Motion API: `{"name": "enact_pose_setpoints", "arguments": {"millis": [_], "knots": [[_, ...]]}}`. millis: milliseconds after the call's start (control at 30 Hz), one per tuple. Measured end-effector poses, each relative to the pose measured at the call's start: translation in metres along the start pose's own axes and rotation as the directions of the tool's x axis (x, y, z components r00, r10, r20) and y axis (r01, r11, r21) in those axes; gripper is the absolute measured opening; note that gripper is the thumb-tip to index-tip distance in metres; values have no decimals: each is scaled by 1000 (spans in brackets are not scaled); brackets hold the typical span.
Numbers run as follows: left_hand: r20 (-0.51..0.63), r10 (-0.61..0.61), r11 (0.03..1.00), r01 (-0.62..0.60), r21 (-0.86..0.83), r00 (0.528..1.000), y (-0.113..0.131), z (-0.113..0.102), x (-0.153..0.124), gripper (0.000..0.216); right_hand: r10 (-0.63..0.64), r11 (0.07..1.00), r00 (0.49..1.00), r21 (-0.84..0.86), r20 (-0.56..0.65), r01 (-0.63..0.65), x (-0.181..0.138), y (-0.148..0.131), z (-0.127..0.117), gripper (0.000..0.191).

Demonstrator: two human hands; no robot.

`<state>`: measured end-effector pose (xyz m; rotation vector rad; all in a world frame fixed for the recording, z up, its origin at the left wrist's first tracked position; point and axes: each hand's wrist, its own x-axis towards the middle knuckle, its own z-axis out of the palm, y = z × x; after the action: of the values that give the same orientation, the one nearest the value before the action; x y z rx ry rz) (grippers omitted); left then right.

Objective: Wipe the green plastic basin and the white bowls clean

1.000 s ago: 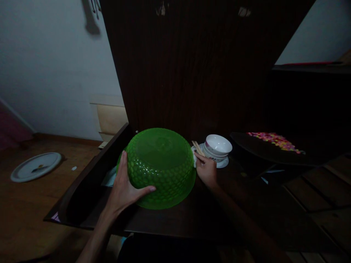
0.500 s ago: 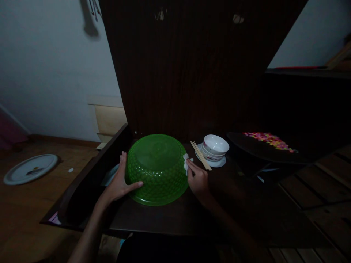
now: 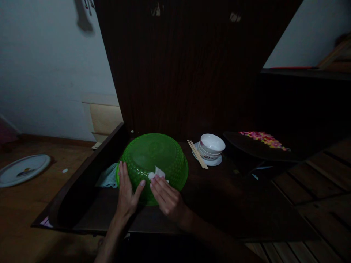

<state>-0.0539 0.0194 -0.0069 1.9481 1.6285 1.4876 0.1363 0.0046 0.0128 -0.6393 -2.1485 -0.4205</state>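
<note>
In the head view, the green basin sits upturned on the desk. Against its left side rests the left grip, thumb and fingers apart; at its near side the right grip pinches a white wad, probably tissue. Right of the basin stand stacked bowls.

An upturned basin is set on the tabletop; its near left side is touched by the left hand, and a tissue is held against its near side by the right hand. A cloth is placed left of the basin, beside the side board. To the right, stacked bowls are set on a plate, and chopsticks are laid at its left edge. The tabletop is backed by a tall panel. Farther left, a round dish is placed on the floor.
</note>
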Motion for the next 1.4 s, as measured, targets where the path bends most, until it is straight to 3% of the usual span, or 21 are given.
{"name": "enact_pose_setpoints", "arguments": {"millis": [100, 167, 367, 567, 800, 900, 1067, 1200, 1400], "knots": [[-13, -20, 1000, 20, 22, 1000, -3, 1, 1, 84, -83, 996, 996, 23, 31, 83, -1, 8, -3, 38], [-4, -11, 999, 12, 49, 1000, -4, 1, 2, 85, -69, 997, 998, 29, 12, 69, -4, 19, -8, 42], [20, 45, 991, -47, 124, 999, -8, -8, 10, 84, 121, 993, 989, 20, -88, -119, -15, 49, -15, 67], [13, 54, 992, -55, 113, 998, -12, -12, 15, 81, 273, 960, 933, 0, -236, -281, -24, 80, 0, 67], [50, 33, 994, -38, 106, 998, -17, -12, 14, 85, 512, 858, 847, 45, -145, -511, -17, 118, 5, 58], [71, 18, 993, -26, 116, 997, -16, -12, 14, 86, 514, 857, 845, 41, -145, -514, -18, 107, 3, 53], [61, 28, 991, -36, 129, 998, -18, -10, 13, 90, 351, 925, 925, -102, -148, -367, -28, 57, 2, 53], [63, 44, 989, -53, 141, 997, -19, -9, 12, 92, 240, 935, 969, -253, -55, -246, -30, 25, 0, 54], [45, 77, 986, -83, 148, 996, -21, -8, 12, 91, 97, 961, 995, -258, -16, -98, -24, 21, -10, 45]]}}
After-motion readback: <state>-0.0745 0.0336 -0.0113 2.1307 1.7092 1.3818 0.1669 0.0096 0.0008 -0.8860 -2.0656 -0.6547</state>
